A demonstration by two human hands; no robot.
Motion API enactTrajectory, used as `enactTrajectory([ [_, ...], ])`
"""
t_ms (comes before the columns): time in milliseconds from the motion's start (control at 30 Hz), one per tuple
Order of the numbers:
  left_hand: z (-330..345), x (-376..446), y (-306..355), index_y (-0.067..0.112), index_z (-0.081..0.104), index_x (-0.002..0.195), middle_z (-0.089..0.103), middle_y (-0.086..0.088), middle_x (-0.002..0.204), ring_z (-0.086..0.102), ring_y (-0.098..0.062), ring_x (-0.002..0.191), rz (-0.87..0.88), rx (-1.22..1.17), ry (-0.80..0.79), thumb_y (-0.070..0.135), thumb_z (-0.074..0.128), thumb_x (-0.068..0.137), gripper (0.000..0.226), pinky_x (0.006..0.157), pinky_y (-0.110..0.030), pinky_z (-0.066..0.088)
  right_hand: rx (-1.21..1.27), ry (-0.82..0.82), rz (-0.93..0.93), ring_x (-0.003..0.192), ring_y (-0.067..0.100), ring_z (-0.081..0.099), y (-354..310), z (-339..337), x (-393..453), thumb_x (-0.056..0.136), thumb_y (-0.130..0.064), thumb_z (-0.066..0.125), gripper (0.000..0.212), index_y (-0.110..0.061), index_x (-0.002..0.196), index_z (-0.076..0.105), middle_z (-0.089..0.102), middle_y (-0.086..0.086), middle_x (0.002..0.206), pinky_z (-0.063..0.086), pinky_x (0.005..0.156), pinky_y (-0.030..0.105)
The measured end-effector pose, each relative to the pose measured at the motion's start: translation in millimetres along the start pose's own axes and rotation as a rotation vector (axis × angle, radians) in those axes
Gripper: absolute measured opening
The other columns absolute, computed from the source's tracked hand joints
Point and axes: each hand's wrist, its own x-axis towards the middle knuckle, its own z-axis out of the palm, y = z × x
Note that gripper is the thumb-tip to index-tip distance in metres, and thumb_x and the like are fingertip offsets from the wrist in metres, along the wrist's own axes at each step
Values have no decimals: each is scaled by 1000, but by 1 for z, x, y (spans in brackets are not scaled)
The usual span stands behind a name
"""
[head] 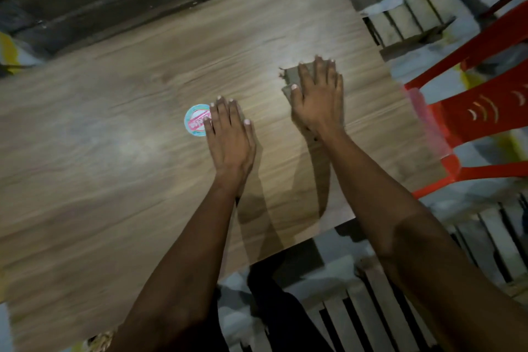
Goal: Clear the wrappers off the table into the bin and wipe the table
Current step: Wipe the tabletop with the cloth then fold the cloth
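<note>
A wood-grain table (pixel 114 128) fills most of the view. My right hand (pixel 318 94) lies flat with straight fingers on a grey-brown cloth (pixel 291 76), pressing it onto the table's right part. Only the cloth's frayed left edge shows beside my fingers. My left hand (pixel 230 130) rests flat on the table near its middle, fingers straight. Its fingertips cover the right edge of a round blue, white and pink sticker-like wrapper (pixel 195 120). No bin is in view.
A red plastic chair (pixel 474 111) stands close against the table's right edge. Pale slatted wooden structures lie on the floor at right (pixel 405 17) and below the table's near edge (pixel 357 320). A dark wall runs along the far side.
</note>
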Motion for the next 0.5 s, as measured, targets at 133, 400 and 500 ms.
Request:
enactTrajectory([
  [133, 5, 4, 32, 10, 31, 157, 24, -15, 166, 20, -33, 154, 37, 1, 3, 38, 22, 103, 62, 122, -50, 17, 0, 39, 64, 154, 44, 19, 51, -20, 23, 101, -48, 34, 59, -30, 157, 37, 22, 18, 167, 18, 124, 56],
  [400, 12, 5, 43, 12, 36, 155, 27, -13, 166, 21, -33, 154, 90, -99, 37, 37, 22, 103, 59, 124, -51, 17, -7, 149, 255, 138, 40, 40, 110, -34, 44, 102, -46, 34, 49, -27, 145, 50, 41, 18, 154, 35, 108, 52],
  [500, 8, 2, 44, 9, 42, 151, 35, -13, 161, 26, -31, 152, 97, -288, 71, 35, 23, 103, 57, 125, -49, 17, 79, 239, 297, 130, 38, 47, 103, -41, 38, 101, -41, 36, 45, -21, 133, 62, 49, 14, 148, 40, 105, 46],
])
